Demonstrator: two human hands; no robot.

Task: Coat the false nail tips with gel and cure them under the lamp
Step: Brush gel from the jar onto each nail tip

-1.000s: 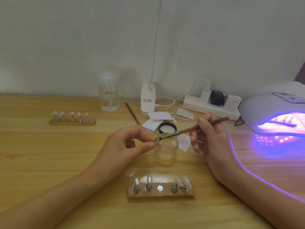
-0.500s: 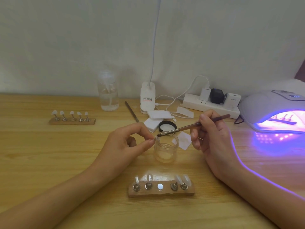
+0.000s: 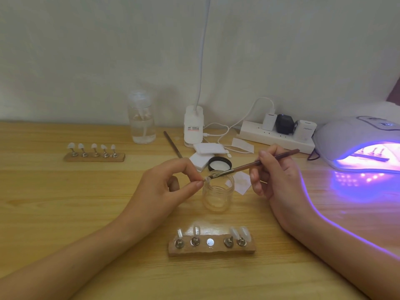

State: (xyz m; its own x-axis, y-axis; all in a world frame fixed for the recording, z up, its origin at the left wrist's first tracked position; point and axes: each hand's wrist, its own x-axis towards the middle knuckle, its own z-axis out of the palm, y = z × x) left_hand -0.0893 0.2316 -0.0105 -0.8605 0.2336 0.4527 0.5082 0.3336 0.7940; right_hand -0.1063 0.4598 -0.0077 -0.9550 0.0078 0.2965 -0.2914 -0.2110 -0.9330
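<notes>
My left hand (image 3: pixel 164 187) pinches a small clear nail tip (image 3: pixel 206 180) between thumb and forefinger, just above the open glass gel jar (image 3: pixel 218 194). My right hand (image 3: pixel 275 176) grips a brown brush (image 3: pixel 255 164) whose bristles touch the tip. In front of me lies a wooden holder (image 3: pixel 212 249) with several tips on metal stands and one bare magnet in the middle. A second holder (image 3: pixel 94 157) with several tips sits at the back left. The curing lamp (image 3: pixel 355 146) at the right glows purple, with a holder inside it.
The jar's black lid (image 3: pixel 219 164) and white pads (image 3: pixel 208 149) lie behind the jar. A clear pump bottle (image 3: pixel 141 120), a desk lamp base (image 3: pixel 193 126), a power strip (image 3: pixel 277 136) with cables and a metal file (image 3: pixel 172 147) stand along the back wall.
The brush tip has slid slightly left along the nail tip, and both hands have shifted a little. Everything on the table stays put.
</notes>
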